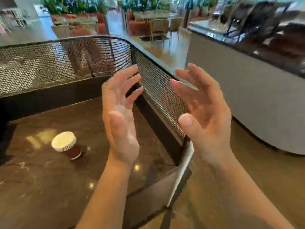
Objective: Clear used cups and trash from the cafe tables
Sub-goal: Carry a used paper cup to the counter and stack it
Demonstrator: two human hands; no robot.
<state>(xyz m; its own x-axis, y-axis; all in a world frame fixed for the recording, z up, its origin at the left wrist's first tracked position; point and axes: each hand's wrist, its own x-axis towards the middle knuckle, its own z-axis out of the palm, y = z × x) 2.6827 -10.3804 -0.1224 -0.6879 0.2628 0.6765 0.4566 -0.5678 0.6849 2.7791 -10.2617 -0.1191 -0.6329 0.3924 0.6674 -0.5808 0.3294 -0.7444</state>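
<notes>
Spreading across the near left, a brown marble table (41, 187) meets a mesh screen (49, 63). Left hand (120, 116) and right hand (204, 113) hover, palms facing, fingers straight and apart, holding nothing. A white-lidded cup (66, 144) sits on the table, left of them.

(a) brown polished stone table top (41, 179): mottled dk/lt brown w/ thin pale veins; yellowish-white light spots. (b) white-lidded paper cup (67, 146): lid white, ribbed rim; body dk red-brown w/ a white band nr the far end. (c) silver-grey metal mesh screen (49, 63): fine diamond-grid weave, black rail on top; black solid base band (49, 96) below. (d) pale grey-white counter front (247, 96): plain, no pattern; glossy black counter top (272, 47) w/ white glints. (e) tan-brown glossy floor (247, 187). (f) bkgd, blurred: orange-red upholstered seats (138, 27); green leafy plants (66, 5).
</notes>
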